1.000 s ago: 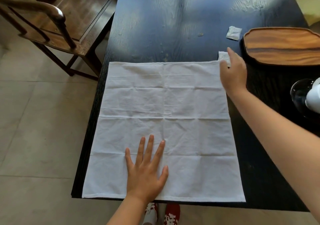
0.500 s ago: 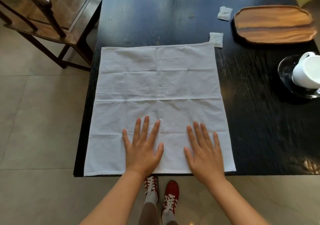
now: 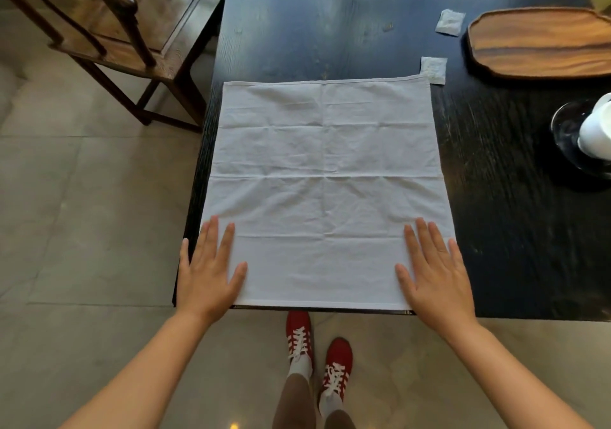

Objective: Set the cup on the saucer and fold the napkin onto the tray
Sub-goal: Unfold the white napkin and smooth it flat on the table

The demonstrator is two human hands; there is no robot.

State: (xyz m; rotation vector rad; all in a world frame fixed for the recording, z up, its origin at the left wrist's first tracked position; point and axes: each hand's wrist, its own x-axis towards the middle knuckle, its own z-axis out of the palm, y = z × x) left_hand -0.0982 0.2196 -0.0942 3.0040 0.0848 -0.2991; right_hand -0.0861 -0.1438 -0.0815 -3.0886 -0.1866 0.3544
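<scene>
Napkin spread flat, both my hands pressing its near corners before the first fold.

My left hand (image 3: pixel 208 271) and right hand (image 3: pixel 434 271) lie palm-down with fingers splayed apart, gripping nothing, one on each near corner of the white napkin (image 3: pixel 325 177), which lies open on the dark table (image 3: pixel 496 230), its near hem along the table edge. The cup (image 3: pixel 598 130) already sits on the glass saucer (image 3: pixel 567 130) at the far right, so I judge that half done and the folding just beginning. Next I need to pinch both near corners and carry them to the far hem, keeping the edges square. The wooden tray (image 3: pixel 542 43) waits empty, well apart to the far right. Two small white sachets (image 3: pixel 433 69) lie nearby; one touches the napkin's far right corner and could get caught in the fold. A wooden chair (image 3: pixel 109 31) stands off to the left.
</scene>
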